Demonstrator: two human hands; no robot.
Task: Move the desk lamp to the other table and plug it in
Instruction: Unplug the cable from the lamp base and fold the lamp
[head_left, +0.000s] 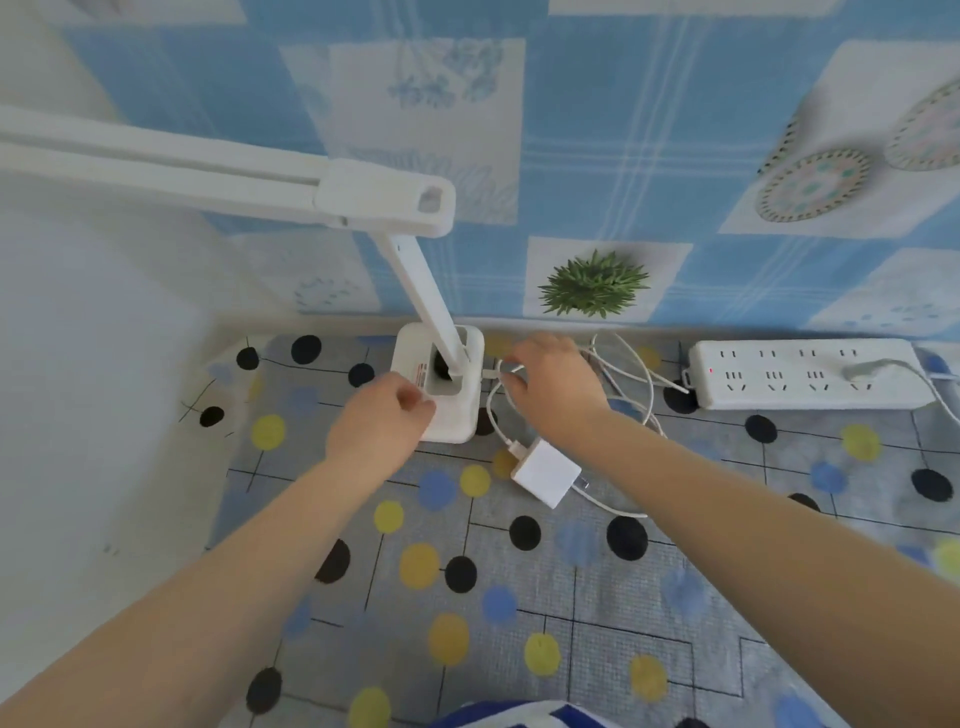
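Head view, looking down on a table covered with a grey cloth (571, 613) printed with black, yellow and blue dots and thin black lines. White plastic desk lamp (439, 384) stands on the cloth close to the wall, at about 12 o'clock from the wearer; its square base rests flat, its slim stem leans up toward 11 o'clock, and its long flat head reaches out to 9 o'clock, past the picture's edge. Left hand (379, 421) is curled against the near left corner of the base, fingers closed on its edge. Right hand (550, 384), at 3 o'clock of the base and just beside it, pinches a thin white cable (496, 415) between thumb and fingers where it meets the base's right side. Whether the connector is seated in the base cannot be told. The cable loops loosely over the cloth and runs to a white square power adapter (545, 470), which lies on its side at 5 o'clock of the base, prongs free of any socket. White multi-socket power strip (810, 374) lies along the wall at 3 o'clock, well apart from the lamp, with one grey plug (862, 370) in its right end and a small red light at its left. Wall behind carries blue-and-white patterned covering (623, 156) with a printed green plant.
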